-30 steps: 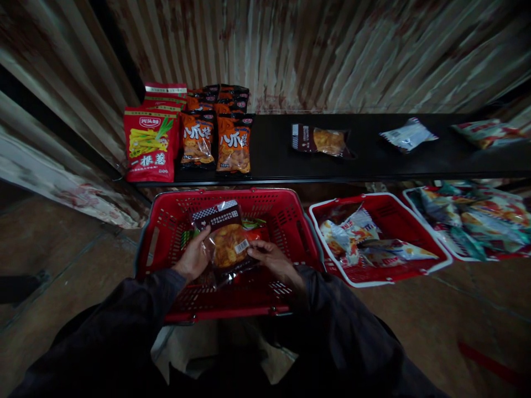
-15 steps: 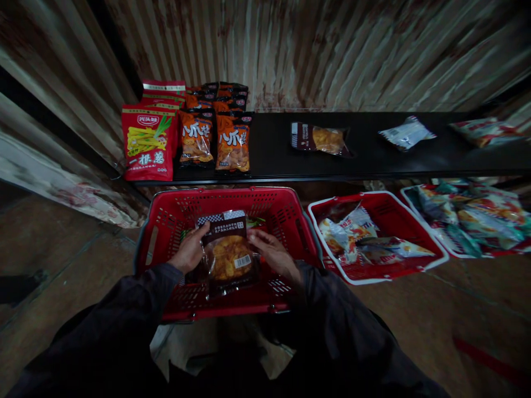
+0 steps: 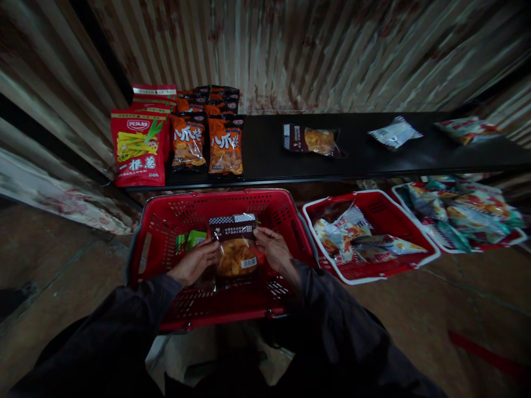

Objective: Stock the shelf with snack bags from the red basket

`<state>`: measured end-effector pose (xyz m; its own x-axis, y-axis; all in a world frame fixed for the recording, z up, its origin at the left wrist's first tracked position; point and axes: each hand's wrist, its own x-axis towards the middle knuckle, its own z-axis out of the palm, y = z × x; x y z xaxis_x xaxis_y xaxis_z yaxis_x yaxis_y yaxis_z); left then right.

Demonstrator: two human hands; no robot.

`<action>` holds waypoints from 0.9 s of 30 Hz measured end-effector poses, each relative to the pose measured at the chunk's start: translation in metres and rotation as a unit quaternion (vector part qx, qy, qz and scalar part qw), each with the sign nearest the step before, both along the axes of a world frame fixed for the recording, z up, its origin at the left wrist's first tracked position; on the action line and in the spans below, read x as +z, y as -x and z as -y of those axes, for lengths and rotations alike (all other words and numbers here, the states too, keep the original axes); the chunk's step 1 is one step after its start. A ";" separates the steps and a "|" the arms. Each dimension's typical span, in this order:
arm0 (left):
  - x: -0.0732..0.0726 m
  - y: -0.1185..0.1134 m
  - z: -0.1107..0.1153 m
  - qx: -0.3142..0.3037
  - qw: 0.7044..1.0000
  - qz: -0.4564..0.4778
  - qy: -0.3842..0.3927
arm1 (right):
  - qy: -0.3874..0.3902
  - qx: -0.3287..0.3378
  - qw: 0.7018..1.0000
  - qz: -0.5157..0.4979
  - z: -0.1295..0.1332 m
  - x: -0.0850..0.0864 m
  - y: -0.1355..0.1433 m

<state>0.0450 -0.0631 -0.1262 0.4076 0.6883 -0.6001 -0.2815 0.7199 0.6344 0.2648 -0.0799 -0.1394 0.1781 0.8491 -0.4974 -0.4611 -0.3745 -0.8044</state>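
A clear-fronted bag of chips (image 3: 236,257) with a brown label and a barcode is held over a red shopping basket (image 3: 219,316), its top edge pointing away from me. My right hand (image 3: 274,247) pinches the upper right corner. At the left edge is my left hand (image 3: 194,262), fingers closed against the bag and partly hidden by it. Beneath, a green packet (image 3: 196,239) shows inside the basket; the rest of the contents is mostly covered.
A black shelf (image 3: 265,160) runs behind the basket. It carries red snack bags (image 3: 139,149), orange snack bags (image 3: 226,146), another brown bag (image 3: 313,141), a silvery packet (image 3: 396,132) and a reddish packet (image 3: 468,131). Rightward stand a white-rimmed basket (image 3: 360,280) and another filled basket (image 3: 415,213).
The chip bag has shifted slightly right and turned straighter. My left thumb has slid from its front toward the left edge, and the green packet shows more. The view has shifted a little.
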 end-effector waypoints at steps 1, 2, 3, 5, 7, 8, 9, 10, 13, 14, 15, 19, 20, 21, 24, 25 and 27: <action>-0.002 0.000 0.002 -0.020 1.000 -0.012 -0.001 | -0.006 -0.013 1.000 0.000 -0.001 0.000 -0.002; -0.004 0.001 0.004 -0.039 0.999 -0.019 -0.005 | -0.010 -0.022 1.000 -0.004 -0.002 0.001 -0.004; -0.005 0.001 0.007 -0.058 0.998 -0.020 -0.011 | -0.014 -0.030 0.999 -0.010 -0.003 0.001 -0.006; -0.007 0.000 0.011 -0.088 0.996 -0.017 -0.014 | -0.016 -0.047 0.999 -0.023 -0.005 0.001 -0.010; -0.008 -0.002 0.014 -0.103 0.994 -0.018 -0.017 | -0.015 -0.065 0.997 -0.030 -0.006 0.001 -0.012; -0.008 -0.004 0.015 -0.104 0.994 -0.019 -0.019 | -0.015 -0.072 0.997 -0.031 -0.007 0.000 -0.012; -0.008 -0.005 0.015 -0.100 0.995 -0.018 -0.022 | -0.015 -0.075 0.997 -0.031 -0.007 0.000 -0.013; -0.007 -0.006 0.015 -0.092 0.995 -0.016 -0.025 | -0.014 -0.069 0.997 -0.031 -0.006 0.000 -0.013; -0.006 -0.008 0.014 -0.050 0.998 -0.008 -0.024 | -0.003 0.002 0.999 -0.036 -0.002 0.000 -0.015; -0.006 -0.008 0.013 -0.032 0.999 -0.008 -0.024 | 0.005 0.039 0.999 -0.037 0.001 0.000 -0.015; -0.006 -0.008 0.012 -0.016 1.000 -0.009 -0.023 | 0.015 0.078 0.996 -0.039 0.005 0.000 -0.015; -0.006 -0.008 0.012 0.009 1.000 -0.008 -0.023 | 0.055 0.203 0.976 -0.059 0.018 -0.003 -0.011; -0.007 -0.008 0.012 0.009 1.000 -0.004 -0.022 | 0.060 0.214 0.973 -0.066 0.020 -0.004 -0.010; -0.007 -0.009 0.013 0.005 1.000 0.002 -0.020 | 0.061 0.216 0.972 -0.071 0.021 -0.006 -0.008; -0.007 -0.010 0.015 -0.005 1.000 0.013 -0.018 | 0.060 0.192 0.977 -0.075 0.022 -0.010 -0.003; -0.007 -0.010 0.015 -0.008 1.000 0.012 -0.016 | 0.058 0.186 0.978 -0.075 0.021 -0.010 -0.002; -0.006 -0.010 0.015 -0.008 1.000 0.005 -0.011 | 0.051 0.179 0.980 -0.073 0.021 -0.011 -0.002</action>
